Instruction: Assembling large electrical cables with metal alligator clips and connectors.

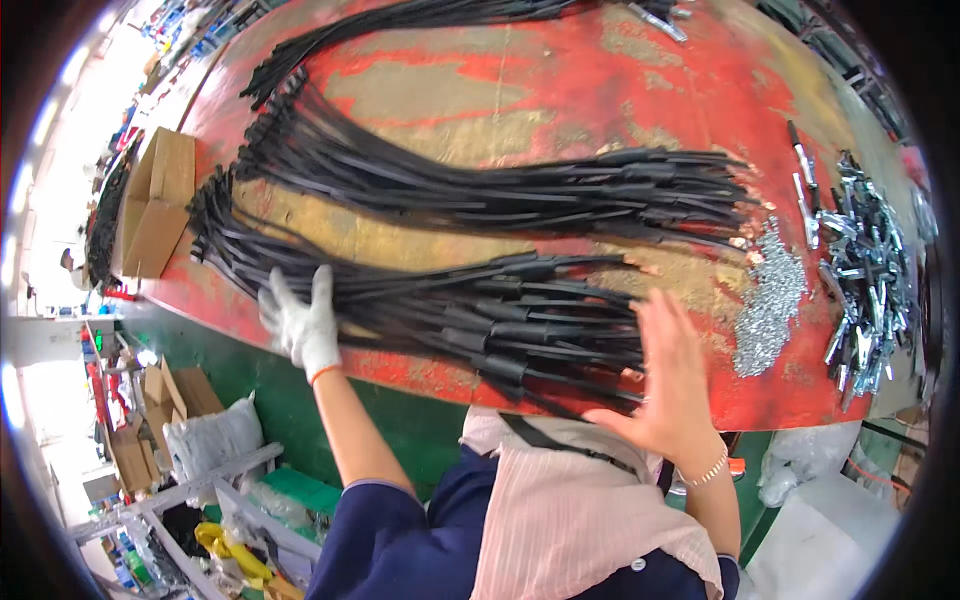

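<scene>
A thick bundle of black cables (430, 305) lies across the near side of a worn red tabletop (590, 75), its bare copper ends to the right. My left hand (305, 328), in a white glove, rests at the bundle's near edge toward the left, thumb and fingers apart. At the cable ends is my right hand (672, 375), bare and open, its fingers stretched upward and thumb spread. Its palm side faces the ends; whether it touches them I cannot tell. Behind lies a second bundle of black cables (430, 185) with copper ends.
A heap of small silver metal pieces (770, 305) lies right of the cable ends, with a pile of silver metal clips (868, 270) beyond. Another black cable bundle (400, 20) lies at the far edge. A cardboard box (160, 205) stands at the table's left end.
</scene>
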`<move>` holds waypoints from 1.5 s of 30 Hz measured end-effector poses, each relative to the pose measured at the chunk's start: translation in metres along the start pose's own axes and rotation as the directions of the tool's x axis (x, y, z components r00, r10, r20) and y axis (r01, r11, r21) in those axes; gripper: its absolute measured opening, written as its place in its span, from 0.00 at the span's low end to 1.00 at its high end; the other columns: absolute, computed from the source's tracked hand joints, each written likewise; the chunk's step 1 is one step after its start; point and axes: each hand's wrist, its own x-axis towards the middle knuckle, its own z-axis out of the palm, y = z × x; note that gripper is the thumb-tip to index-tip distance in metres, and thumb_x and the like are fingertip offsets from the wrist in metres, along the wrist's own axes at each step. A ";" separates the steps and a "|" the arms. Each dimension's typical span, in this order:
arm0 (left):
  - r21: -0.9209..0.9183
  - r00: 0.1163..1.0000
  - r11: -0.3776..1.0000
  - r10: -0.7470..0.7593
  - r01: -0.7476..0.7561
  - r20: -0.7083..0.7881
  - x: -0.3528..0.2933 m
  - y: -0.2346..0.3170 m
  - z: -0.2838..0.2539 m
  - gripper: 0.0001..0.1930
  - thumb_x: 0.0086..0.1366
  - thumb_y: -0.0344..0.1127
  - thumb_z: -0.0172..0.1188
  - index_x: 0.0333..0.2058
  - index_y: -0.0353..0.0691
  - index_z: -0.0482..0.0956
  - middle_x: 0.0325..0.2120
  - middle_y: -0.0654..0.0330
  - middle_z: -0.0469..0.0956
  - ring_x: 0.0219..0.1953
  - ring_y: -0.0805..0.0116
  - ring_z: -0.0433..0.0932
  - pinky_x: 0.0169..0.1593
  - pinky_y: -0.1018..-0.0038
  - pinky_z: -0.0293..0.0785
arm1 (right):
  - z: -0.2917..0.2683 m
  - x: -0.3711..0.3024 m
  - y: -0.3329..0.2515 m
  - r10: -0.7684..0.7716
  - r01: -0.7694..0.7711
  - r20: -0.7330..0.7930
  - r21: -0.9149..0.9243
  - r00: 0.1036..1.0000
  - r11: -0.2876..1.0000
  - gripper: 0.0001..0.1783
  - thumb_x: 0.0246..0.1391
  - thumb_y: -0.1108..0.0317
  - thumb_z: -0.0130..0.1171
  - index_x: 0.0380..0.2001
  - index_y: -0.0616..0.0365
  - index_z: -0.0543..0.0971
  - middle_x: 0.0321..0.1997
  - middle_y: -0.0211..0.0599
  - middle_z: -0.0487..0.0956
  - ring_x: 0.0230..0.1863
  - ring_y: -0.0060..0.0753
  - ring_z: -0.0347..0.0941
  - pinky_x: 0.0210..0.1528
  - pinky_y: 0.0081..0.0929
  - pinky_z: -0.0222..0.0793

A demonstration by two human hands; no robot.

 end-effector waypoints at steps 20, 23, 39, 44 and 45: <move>-0.476 0.100 0.367 0.862 -0.799 0.497 -0.105 0.320 -0.021 0.63 0.36 0.59 0.75 0.67 0.36 0.51 0.61 0.41 0.64 0.65 0.44 0.60 0.66 0.59 0.57 | 0.064 0.033 0.054 -0.161 0.153 0.004 0.276 0.987 0.949 0.53 0.39 0.41 0.68 0.64 0.58 0.61 0.54 0.54 0.70 0.58 0.57 0.65 0.67 0.50 0.54; -0.569 0.081 0.378 0.875 -0.730 0.477 -0.106 0.339 0.002 0.62 0.36 0.54 0.76 0.67 0.41 0.52 0.59 0.45 0.68 0.61 0.49 0.68 0.63 0.64 0.64 | 0.075 0.017 0.050 -0.169 0.164 -0.012 0.296 0.986 0.941 0.55 0.40 0.45 0.68 0.67 0.59 0.57 0.53 0.55 0.70 0.55 0.56 0.65 0.63 0.47 0.58; -0.447 0.176 0.465 0.817 -0.764 0.549 -0.122 0.339 -0.009 0.53 0.38 0.53 0.74 0.64 0.50 0.59 0.51 0.50 0.77 0.52 0.51 0.77 0.56 0.63 0.71 | 0.047 -0.015 0.046 -0.148 0.211 -0.188 0.381 0.971 0.900 0.49 0.47 0.51 0.66 0.68 0.56 0.56 0.58 0.52 0.69 0.59 0.53 0.66 0.60 0.46 0.62; -0.416 0.202 0.509 0.781 -0.754 0.591 -0.118 0.325 -0.017 0.47 0.40 0.55 0.74 0.61 0.52 0.66 0.45 0.51 0.80 0.49 0.52 0.79 0.52 0.63 0.74 | -0.088 -0.042 0.181 0.441 -0.391 -0.424 0.204 0.791 0.897 0.28 0.49 0.63 0.63 0.54 0.56 0.73 0.56 0.44 0.74 0.57 0.50 0.68 0.61 0.42 0.61; -0.444 0.176 0.484 0.800 -0.754 0.573 -0.119 0.323 -0.018 0.46 0.40 0.54 0.74 0.61 0.52 0.67 0.46 0.51 0.80 0.49 0.52 0.79 0.52 0.63 0.74 | -0.102 -0.053 0.221 0.484 -0.504 -0.504 0.107 0.715 0.857 0.27 0.50 0.67 0.62 0.55 0.57 0.72 0.55 0.45 0.74 0.57 0.49 0.68 0.62 0.41 0.61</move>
